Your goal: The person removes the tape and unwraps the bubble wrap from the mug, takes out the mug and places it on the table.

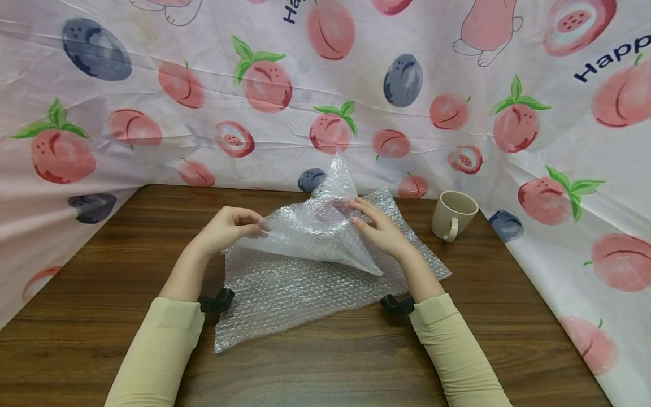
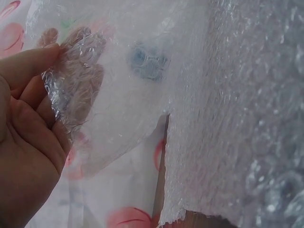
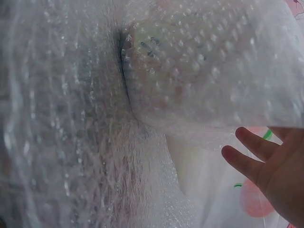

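Observation:
A sheet of clear bubble wrap (image 1: 300,294) lies on the table, with part of it lifted and folded into a peak at the middle. My left hand (image 1: 231,229) pinches the raised edge of the sheet between thumb and fingers. In the left wrist view the fingers (image 2: 85,95) show through the clear plastic, the thumb in front. My right hand (image 1: 378,229) has its fingers spread against the right side of the raised fold. Behind the film in the right wrist view is a pale shape (image 3: 156,66) with small dark marks, mostly hidden by the wrap.
A beige mug (image 1: 454,215) stands upright at the back right, its handle toward me. The brown wooden table (image 1: 315,362) meets a fruit-printed cloth (image 1: 285,141) at the back and sides. Black camera bands (image 1: 217,301) sit on both wrists.

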Motion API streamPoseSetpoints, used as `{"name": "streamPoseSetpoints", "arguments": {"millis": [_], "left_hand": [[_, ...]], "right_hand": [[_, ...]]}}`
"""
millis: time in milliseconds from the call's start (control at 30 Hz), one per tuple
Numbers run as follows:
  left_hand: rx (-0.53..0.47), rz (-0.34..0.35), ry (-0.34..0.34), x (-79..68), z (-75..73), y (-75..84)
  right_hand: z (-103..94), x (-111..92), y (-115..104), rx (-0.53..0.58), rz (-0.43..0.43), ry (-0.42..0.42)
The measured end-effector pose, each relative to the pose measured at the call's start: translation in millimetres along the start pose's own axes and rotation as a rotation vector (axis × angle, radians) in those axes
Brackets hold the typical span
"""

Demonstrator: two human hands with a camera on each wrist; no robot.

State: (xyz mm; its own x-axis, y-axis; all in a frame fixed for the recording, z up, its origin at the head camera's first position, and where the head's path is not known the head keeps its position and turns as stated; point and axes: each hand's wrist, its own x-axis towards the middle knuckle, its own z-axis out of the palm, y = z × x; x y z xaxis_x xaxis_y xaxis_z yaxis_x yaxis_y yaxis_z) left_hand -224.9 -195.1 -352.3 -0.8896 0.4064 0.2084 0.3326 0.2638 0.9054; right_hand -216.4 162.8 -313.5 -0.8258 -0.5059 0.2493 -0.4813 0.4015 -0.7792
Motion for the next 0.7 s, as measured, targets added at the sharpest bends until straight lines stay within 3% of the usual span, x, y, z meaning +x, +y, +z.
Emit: {"name": "streamPoseSetpoints", "arguments": {"millis": [467,700], "left_hand": [[0.001,-0.027,-0.003,-3.2,-5.7,-5.6],[0.053,-0.049,-0.081,-9.5,-11.9,-8.9]], "right_hand": [[-1.3,-0.6,-0.9,-0.018,0.017,-0.006],[-1.8,-1.0,-1.3,-0.024,0.017,-0.012]]}}
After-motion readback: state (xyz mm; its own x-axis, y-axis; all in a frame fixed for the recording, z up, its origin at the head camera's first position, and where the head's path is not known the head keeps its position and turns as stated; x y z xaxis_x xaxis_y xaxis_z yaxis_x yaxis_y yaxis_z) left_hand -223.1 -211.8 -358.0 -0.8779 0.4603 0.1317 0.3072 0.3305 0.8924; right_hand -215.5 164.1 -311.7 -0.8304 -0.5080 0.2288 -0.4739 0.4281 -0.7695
